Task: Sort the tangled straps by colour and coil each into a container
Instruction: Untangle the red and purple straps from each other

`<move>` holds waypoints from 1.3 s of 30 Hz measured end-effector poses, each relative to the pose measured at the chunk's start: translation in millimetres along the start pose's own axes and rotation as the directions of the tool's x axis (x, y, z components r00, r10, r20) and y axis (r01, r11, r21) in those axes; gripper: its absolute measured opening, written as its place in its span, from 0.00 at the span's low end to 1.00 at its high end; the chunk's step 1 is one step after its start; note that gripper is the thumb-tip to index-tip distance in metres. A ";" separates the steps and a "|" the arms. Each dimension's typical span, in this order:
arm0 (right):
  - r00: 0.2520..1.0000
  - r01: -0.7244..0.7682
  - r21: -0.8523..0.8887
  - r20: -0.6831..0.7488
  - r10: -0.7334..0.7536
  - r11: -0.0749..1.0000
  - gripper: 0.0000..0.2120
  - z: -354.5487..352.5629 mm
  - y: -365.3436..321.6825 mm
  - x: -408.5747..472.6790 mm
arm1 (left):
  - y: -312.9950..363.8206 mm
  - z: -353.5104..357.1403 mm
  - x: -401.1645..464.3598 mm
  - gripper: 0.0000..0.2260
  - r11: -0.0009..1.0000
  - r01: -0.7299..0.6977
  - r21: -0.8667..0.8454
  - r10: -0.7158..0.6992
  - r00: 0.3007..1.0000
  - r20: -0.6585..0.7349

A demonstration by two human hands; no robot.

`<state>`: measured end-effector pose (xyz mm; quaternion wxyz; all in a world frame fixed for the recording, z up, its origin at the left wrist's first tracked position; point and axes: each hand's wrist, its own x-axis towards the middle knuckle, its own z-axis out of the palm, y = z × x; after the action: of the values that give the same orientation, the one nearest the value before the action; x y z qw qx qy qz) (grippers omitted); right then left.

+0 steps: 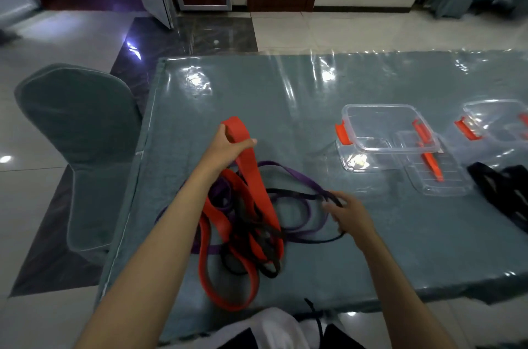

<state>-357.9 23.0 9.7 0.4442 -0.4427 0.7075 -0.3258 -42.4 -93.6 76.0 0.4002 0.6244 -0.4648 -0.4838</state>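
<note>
A tangle of straps lies on the table in front of me. My left hand (225,148) grips a loop of the wide red strap (255,185) and holds it raised above the pile. My right hand (347,213) pinches the thin black strap (297,195) at the tangle's right end, where the purple strap (288,170) loops beside it. More red and black loops are knotted together near the front edge. A clear container with orange clips (383,131) stands open to the right, empty.
A clear lid (440,177) leans against that container. A second clear container (497,123) stands at the far right. A black strap heap (505,191) lies at the right edge. A covered chair (80,131) stands left of the table (257,85).
</note>
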 end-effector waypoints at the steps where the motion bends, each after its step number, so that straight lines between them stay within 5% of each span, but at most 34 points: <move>1: 0.997 -0.062 0.044 -0.053 0.065 0.997 0.13 -5.2 8.7 2.7 | -5.2 -3.4 4.3 0.23 0.999 0.022 0.032 -0.023 0.999 0.026; 4: 0.978 -0.124 0.244 -0.135 0.161 0.962 0.17 -18.1 21.4 9.5 | -27.4 -13.7 7.1 0.30 0.960 0.223 0.169 -0.224 0.974 -0.011; 7: 0.973 -0.082 0.269 -0.187 0.135 0.960 0.15 -22.9 24.3 17.1 | -52.3 -20.2 -3.3 0.23 0.888 0.392 0.239 -0.385 0.920 -0.076; 10: 0.978 -0.061 -0.056 -0.202 0.048 0.997 0.20 -18.5 25.7 18.9 | -70.6 -8.4 -22.4 0.15 0.815 0.167 0.555 -0.126 0.986 -0.112; 14: 0.934 0.174 -0.399 -0.224 -0.280 0.900 0.15 9.2 30.3 9.0 | -80.7 37.4 -54.4 0.03 0.747 -0.328 0.578 0.240 0.944 0.226; 17: 0.967 0.247 -0.414 0.166 -0.194 0.876 0.17 40.1 29.6 -0.2 | -91.4 64.5 -60.7 0.18 0.617 -0.507 0.601 0.203 0.841 0.501; 20: 0.885 0.328 -0.426 0.451 -0.116 0.843 0.19 63.7 34.9 -4.2 | -107.0 72.8 -59.8 0.23 0.430 -0.457 0.779 0.106 0.882 0.459; 25: 0.970 0.158 -0.472 0.239 -0.046 0.868 0.27 74.1 33.8 3.0 | -122.3 64.8 -57.8 0.22 0.599 -0.259 0.758 -0.033 0.937 0.347; 28: 0.958 0.162 -0.509 0.285 -0.012 0.846 0.27 76.3 36.4 7.1 | -128.4 68.3 -57.6 0.27 0.655 -0.204 0.728 -0.093 0.934 0.345; 35: 0.969 0.154 -0.400 0.242 -0.058 0.903 0.13 76.8 40.6 19.0 | -136.1 82.0 -62.2 0.20 0.558 -0.261 0.787 0.005 0.950 0.312; 37: 0.968 0.133 -0.401 0.247 -0.033 0.906 0.07 75.0 41.4 21.5 | -132.5 83.9 -64.9 0.13 0.630 -0.324 0.706 0.079 0.931 0.357; 39: 0.980 0.094 -0.327 0.199 -0.029 0.940 0.11 69.4 39.9 22.9 | -128.1 83.1 -68.5 0.11 0.789 -0.283 0.545 0.043 0.911 0.411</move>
<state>-312.6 13.1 -59.4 0.4182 -0.5629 0.6922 -0.1707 -105.7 0.3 -47.3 0.1287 0.5696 -0.7133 -0.3875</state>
